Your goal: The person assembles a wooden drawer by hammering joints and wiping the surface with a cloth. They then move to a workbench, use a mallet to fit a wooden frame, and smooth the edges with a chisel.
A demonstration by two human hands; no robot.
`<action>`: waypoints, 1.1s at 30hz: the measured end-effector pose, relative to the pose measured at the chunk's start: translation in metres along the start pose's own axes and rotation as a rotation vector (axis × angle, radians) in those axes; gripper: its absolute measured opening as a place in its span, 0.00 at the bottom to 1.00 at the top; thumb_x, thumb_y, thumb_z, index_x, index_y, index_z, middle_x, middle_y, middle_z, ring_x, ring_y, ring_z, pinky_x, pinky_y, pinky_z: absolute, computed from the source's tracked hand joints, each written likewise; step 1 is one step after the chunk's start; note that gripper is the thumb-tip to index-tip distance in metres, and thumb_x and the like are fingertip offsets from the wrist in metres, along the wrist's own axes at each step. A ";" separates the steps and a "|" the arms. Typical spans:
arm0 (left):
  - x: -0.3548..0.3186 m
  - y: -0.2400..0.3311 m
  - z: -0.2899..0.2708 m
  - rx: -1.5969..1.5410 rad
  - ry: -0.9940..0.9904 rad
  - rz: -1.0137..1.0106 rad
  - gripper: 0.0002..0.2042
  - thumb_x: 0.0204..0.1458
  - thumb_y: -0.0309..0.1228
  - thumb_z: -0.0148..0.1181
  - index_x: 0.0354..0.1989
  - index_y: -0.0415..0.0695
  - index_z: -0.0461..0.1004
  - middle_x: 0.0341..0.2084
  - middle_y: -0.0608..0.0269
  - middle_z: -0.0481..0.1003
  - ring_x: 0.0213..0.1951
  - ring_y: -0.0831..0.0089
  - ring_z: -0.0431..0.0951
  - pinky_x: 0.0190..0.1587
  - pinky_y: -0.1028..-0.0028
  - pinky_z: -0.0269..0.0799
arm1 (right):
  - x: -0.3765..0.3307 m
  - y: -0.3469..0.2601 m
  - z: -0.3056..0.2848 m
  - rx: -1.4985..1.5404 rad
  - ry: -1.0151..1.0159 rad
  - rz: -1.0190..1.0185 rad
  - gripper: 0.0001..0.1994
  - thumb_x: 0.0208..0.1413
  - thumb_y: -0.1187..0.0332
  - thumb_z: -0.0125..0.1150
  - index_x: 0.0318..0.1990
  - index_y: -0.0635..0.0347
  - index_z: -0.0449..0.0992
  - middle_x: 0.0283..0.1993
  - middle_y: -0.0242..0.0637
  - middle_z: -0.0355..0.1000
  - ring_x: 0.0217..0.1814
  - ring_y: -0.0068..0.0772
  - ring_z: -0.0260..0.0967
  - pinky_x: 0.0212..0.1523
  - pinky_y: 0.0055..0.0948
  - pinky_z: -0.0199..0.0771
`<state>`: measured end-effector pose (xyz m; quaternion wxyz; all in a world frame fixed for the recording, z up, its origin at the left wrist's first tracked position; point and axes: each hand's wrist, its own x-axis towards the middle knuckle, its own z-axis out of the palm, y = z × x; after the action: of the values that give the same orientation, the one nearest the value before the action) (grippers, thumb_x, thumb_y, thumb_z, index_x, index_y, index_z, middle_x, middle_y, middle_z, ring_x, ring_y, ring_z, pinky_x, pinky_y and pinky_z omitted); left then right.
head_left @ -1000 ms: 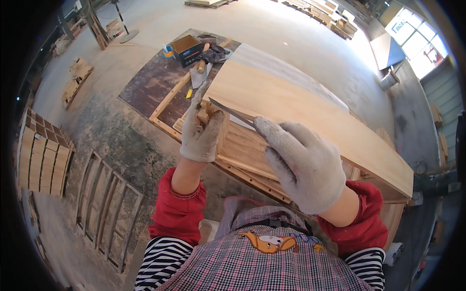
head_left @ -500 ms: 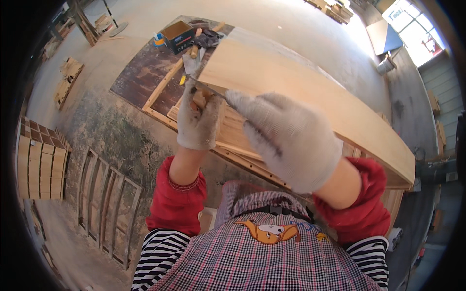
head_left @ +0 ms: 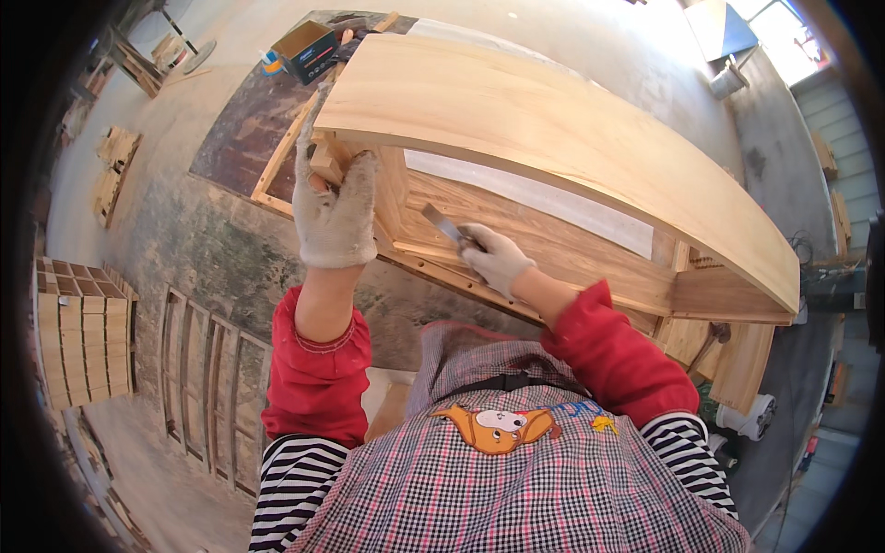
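Note:
A long pale wooden cabinet frame (head_left: 516, 101) lies across the bench in front of me, its smooth panel uppermost. My left hand (head_left: 336, 221), in a whitish glove, grips the cabinet's left end around a small wooden block (head_left: 325, 166), with the thumb on the near side. My right hand (head_left: 498, 258), gloved too, is closed on the handle of a putty knife (head_left: 442, 224). The metal blade points up and left, inside the cabinet's open front, over the wood-grained inner board (head_left: 553, 249). Whether the blade touches wood I cannot tell.
A dark bench top (head_left: 241, 138) extends left beneath the cabinet, bearing an open cardboard box (head_left: 306, 51) and a blue-and-white tape roll (head_left: 269, 64). Slatted wooden frames (head_left: 212, 387) and a stack of wooden boxes (head_left: 88, 341) stand at left. A white bucket (head_left: 756, 419) sits at right.
My right hand has drawn away from beside my left hand, down into the cabinet's open front, with the putty knife. My left hand has stayed at the cabinet's end. The view has shifted.

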<state>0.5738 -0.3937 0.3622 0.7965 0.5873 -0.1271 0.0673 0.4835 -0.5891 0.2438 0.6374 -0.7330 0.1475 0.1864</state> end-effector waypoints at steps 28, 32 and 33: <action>0.001 -0.008 0.007 0.039 0.149 0.030 0.19 0.50 0.17 0.57 0.52 0.36 0.64 0.40 0.60 0.72 0.40 0.73 0.72 0.46 0.74 0.69 | 0.037 0.005 0.005 -0.042 0.092 -0.013 0.18 0.54 0.70 0.54 0.54 0.60 0.70 0.34 0.34 0.72 0.32 0.25 0.68 0.34 0.25 0.70; 0.005 -0.020 -0.007 0.210 0.015 0.266 0.20 0.50 0.18 0.58 0.52 0.36 0.64 0.41 0.60 0.72 0.40 0.74 0.73 0.46 0.75 0.69 | 0.055 0.011 0.020 0.016 0.135 -0.070 0.21 0.56 0.71 0.52 0.58 0.57 0.67 0.28 0.27 0.67 0.22 0.18 0.62 0.23 0.21 0.65; 0.007 -0.026 -0.015 0.341 -0.048 0.424 0.20 0.50 0.18 0.58 0.53 0.36 0.64 0.41 0.60 0.72 0.40 0.74 0.73 0.46 0.75 0.69 | 0.053 0.019 0.028 -0.008 0.136 -0.119 0.21 0.56 0.71 0.52 0.58 0.57 0.67 0.28 0.28 0.67 0.22 0.18 0.62 0.22 0.21 0.65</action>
<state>0.5891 -0.3873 0.3358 0.6511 0.6745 -0.2529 0.2391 0.5198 -0.5633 0.1988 0.6329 -0.7540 0.1458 0.0985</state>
